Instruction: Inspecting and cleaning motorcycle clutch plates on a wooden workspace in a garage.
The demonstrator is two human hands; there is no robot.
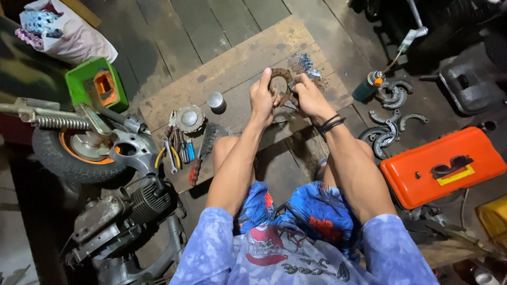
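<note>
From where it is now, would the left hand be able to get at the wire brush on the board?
Probably yes, once freed: the left hand grips the rusty curved part, but the wire brush lies just beside the left forearm with nothing between them.

Repair workshop, scooter engine (pixel 140 208), hand tools (pixel 179 148), orange toolbox (pixel 441 166)

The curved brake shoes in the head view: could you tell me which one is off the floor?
The rusty brake shoe gripped between the left hand and right hand. The other brake shoes lie on the floor boards, right of the arms, by the orange toolbox.
</note>
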